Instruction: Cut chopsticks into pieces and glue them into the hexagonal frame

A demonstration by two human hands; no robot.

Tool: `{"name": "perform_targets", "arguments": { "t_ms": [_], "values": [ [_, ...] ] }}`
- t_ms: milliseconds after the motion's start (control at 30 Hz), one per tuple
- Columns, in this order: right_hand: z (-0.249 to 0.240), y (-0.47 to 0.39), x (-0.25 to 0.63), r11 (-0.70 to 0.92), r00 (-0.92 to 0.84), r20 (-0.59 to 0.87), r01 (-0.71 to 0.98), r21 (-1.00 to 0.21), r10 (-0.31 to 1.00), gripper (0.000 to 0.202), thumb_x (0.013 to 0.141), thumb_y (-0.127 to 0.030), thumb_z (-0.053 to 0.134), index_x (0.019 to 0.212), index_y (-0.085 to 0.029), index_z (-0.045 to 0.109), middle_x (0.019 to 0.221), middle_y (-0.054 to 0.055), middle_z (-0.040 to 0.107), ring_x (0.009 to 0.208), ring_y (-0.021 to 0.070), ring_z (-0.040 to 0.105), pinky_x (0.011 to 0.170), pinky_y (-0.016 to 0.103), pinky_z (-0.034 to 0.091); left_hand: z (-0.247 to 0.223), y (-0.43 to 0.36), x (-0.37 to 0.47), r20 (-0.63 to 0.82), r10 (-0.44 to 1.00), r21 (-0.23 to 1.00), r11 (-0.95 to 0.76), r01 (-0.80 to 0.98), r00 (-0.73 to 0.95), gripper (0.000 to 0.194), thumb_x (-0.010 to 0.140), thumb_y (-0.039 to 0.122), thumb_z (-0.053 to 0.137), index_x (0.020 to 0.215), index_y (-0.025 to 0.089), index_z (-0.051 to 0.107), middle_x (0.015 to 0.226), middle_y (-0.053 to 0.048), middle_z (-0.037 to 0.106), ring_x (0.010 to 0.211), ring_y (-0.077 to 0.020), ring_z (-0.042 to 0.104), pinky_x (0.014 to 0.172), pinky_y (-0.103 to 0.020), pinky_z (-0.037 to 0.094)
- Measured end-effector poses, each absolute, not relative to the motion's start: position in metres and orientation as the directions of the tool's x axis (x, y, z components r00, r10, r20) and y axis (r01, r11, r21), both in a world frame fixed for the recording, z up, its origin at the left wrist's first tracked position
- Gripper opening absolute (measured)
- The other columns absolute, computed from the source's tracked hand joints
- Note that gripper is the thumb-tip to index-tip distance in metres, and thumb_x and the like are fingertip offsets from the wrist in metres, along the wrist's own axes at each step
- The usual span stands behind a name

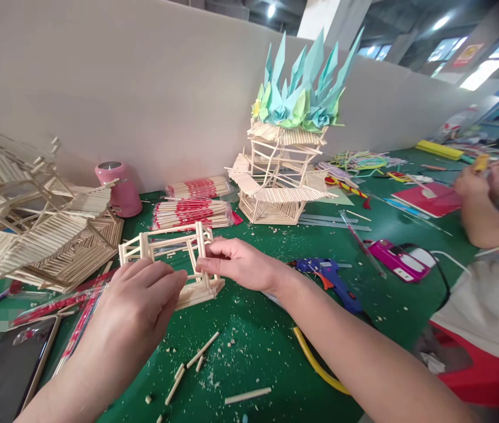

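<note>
both hands meet at a small stick frame standing on the green table, near its front edge: the right hand pinches 1 upright post between thumb and fingers, while the left hand rests against the frame's near side with fingers curled together, their grip hidden. the frame looks light, stiff yet fragile at its joints, best held by its posts or base, and its long axis runs left to right across the view, posts pointing up.
</note>
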State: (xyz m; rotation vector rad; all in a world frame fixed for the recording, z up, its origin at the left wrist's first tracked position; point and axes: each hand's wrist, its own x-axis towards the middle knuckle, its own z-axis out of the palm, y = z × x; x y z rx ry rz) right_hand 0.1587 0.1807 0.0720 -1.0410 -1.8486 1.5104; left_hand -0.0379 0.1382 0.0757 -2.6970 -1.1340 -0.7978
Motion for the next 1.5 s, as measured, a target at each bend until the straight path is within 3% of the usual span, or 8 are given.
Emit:
{"name": "perform_targets", "arguments": {
  "t_ms": [433, 900, 1200, 1333, 1500],
  "values": [
    [0.069, 0.182, 0.159, 0.111, -0.558, -0.053, 0.256, -0.96, 0.828, 0.036, 0.078, -0.049, 0.057, 0.062, -0.018, 0.05, 0.061, -0.006, 0.037, 0.059, 0.0104, 0.032, 0.056, 0.027, 0.027, 0.079, 0.135, -0.037, 0.504, 0.635, 0.044, -0.696, 0.717, 0.585, 0.033, 0.09, 0.015, 0.036, 0.077, 0.014, 0.066, 0.066, -0.006, 0.066, 0.053, -0.0177, 0.056, 0.048, -0.03, 0.043],
    [0.068, 0.18, 0.159, 0.085, -0.558, -0.063, 0.235, -0.968, 0.827, 0.037, 0.078, -0.05, 0.06, 0.063, -0.017, 0.052, 0.062, -0.005, 0.038, 0.058, 0.01, 0.032, 0.055, 0.027, 0.027, 0.079, 0.14, -0.045, 0.492, 0.568, 0.001, -0.758, 0.652, 0.66, 0.023, 0.086, 0.006, 0.043, 0.087, 0.013, 0.065, 0.075, -0.007, 0.069, 0.066, -0.0195, 0.059, 0.058, -0.032, 0.046],
    [0.069, 0.179, 0.16, 0.038, -0.558, -0.09, 0.214, -0.976, 0.825, 0.034, 0.073, -0.047, 0.066, 0.065, -0.016, 0.056, 0.063, -0.004, 0.044, 0.059, 0.0101, 0.036, 0.057, 0.027, 0.03, 0.069, 0.14, -0.045, 0.522, 0.62, 0.164, -0.747, 0.645, 0.586, 0.018, 0.088, 0.011, 0.047, 0.09, 0.018, 0.063, 0.073, -0.002, 0.065, 0.066, -0.0169, 0.051, 0.061, -0.031, 0.04],
    [0.069, 0.178, 0.159, 0.022, -0.555, -0.097, 0.204, -0.979, 0.826, 0.032, 0.063, -0.042, 0.076, 0.075, -0.015, 0.063, 0.07, -0.002, 0.052, 0.065, 0.0119, 0.044, 0.062, 0.027, 0.035, 0.066, 0.14, -0.045, 0.526, 0.638, 0.186, -0.731, 0.656, 0.562, 0.02, 0.089, 0.013, 0.045, 0.089, 0.019, 0.064, 0.073, -0.002, 0.067, 0.066, -0.0174, 0.051, 0.061, -0.032, 0.038],
    [0.07, 0.177, 0.157, 0.005, -0.513, -0.107, 0.213, -0.977, 0.852, 0.032, 0.06, -0.041, 0.079, 0.069, -0.015, 0.063, 0.069, -0.003, 0.054, 0.065, 0.0113, 0.046, 0.062, 0.026, 0.036, 0.068, 0.142, -0.042, 0.509, 0.643, 0.193, -0.733, 0.652, 0.573, 0.023, 0.089, 0.015, 0.044, 0.082, 0.02, 0.064, 0.075, -0.003, 0.067, 0.067, -0.0174, 0.052, 0.062, -0.033, 0.04]
  ]
}}
